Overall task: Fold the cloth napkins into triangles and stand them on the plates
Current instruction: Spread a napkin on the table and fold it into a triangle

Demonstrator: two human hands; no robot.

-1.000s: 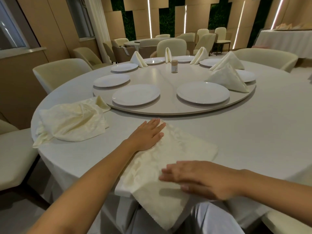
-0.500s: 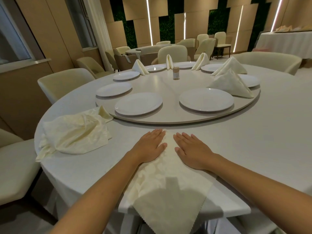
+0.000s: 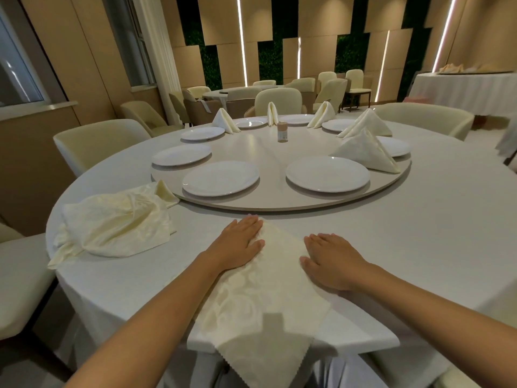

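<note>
We are at the smoothing step: our left hand [image 3: 240, 242] and right hand [image 3: 331, 259] both lie flat, fingers straight, gripping nothing, pressing the napkin [image 3: 265, 298] on the tabletop [image 3: 419, 233] just in front of the turntable [image 3: 279, 203], its near corner hanging over the edge. Next, we judge, comes folding it corner to corner, then standing it on a bare plate [image 3: 327, 173] on the turntable. We can read no writing or labels.
</note>
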